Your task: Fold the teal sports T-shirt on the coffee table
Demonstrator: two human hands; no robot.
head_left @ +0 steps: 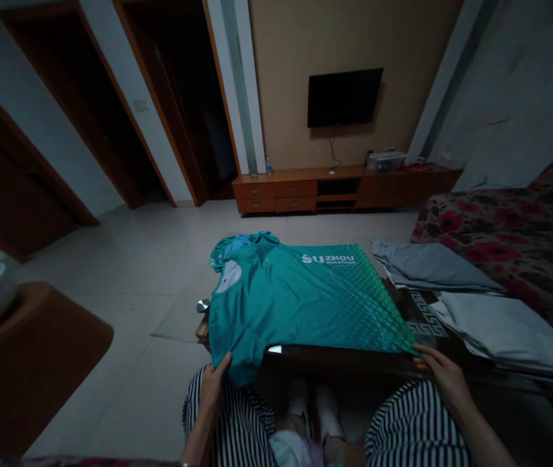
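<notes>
A teal sports T-shirt (300, 298) with white lettering lies spread flat on a dark glass coffee table (422, 318), collar to the left. My left hand (215, 383) pinches the near sleeve at the shirt's lower left corner. My right hand (439, 370) holds the hem at the lower right corner. Both hands sit at the table's near edge, above my knees in striped trousers (402, 421).
Two folded grey garments (432, 266) (509, 327) lie on the table's right side. A floral sofa (514, 240) stands at right, a wooden stand (28, 350) with a bowl at left, a TV cabinet (334, 188) beyond on the tiled floor.
</notes>
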